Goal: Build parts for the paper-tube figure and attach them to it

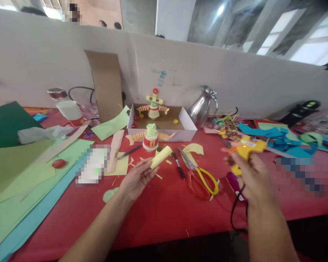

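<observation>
Motion blurs our right hand, fingers wrapped around the glue gun; our left hand pinches the paper roll, tilted up-right.

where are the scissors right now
In the head view the scissors lie on the red table, between the left hand with its paper roll and the right hand.

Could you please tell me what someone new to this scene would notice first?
Most striking is the yellow glue gun gripped in the right hand, raised above the red table on the right. The left hand holds a rolled yellow paper tube near the middle. Just behind it stands a paper-cup figure with pleated arms, in front of a white box holding a second figure.
</observation>
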A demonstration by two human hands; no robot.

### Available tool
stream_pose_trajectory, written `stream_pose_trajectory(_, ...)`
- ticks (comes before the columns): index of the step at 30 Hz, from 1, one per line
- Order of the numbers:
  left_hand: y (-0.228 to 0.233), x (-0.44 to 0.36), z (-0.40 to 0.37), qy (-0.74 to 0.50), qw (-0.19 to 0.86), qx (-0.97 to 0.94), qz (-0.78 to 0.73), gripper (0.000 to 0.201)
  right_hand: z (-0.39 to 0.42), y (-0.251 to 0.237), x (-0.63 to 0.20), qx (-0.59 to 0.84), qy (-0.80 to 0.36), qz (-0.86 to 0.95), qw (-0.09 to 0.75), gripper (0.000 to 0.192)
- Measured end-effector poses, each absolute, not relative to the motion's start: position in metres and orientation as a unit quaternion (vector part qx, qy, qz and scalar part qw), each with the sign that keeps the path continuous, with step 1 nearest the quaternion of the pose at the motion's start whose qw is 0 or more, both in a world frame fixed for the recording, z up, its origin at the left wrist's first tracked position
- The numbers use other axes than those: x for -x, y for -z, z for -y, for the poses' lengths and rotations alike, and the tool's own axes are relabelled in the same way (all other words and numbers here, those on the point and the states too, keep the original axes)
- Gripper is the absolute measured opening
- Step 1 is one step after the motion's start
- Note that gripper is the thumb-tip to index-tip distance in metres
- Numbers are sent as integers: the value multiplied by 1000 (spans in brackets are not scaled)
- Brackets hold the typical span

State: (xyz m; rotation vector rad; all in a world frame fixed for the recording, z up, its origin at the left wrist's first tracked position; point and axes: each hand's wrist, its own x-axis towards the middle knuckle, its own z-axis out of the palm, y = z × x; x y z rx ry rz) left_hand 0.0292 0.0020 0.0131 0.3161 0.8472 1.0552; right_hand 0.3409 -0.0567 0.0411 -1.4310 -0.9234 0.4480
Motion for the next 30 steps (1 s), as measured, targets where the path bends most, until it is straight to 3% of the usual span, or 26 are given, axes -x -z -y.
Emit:
stream_pose_trajectory(3, -9, -29, -3, -472, 782, -148, -380, 12, 84, -40, -288, 605, -302, 539, 502, 26)
stream_pose_trajectory(6, -5, -29, -3, -462, 786, -156, -379, 16, 92, -32, -253, 588, -238, 628, 450, 25)
stream_pose_trajectory(18, -10, -31, -3, -464, 777, -122, -408, 15, 74, -15, -247, 580, -214, 667, 416, 52)
stream_pose_trajectory(30, -5, -29, -5, -459, 781, -138, -401, 11, 79, -12, -235, 556, -254, 675, 413, 45)
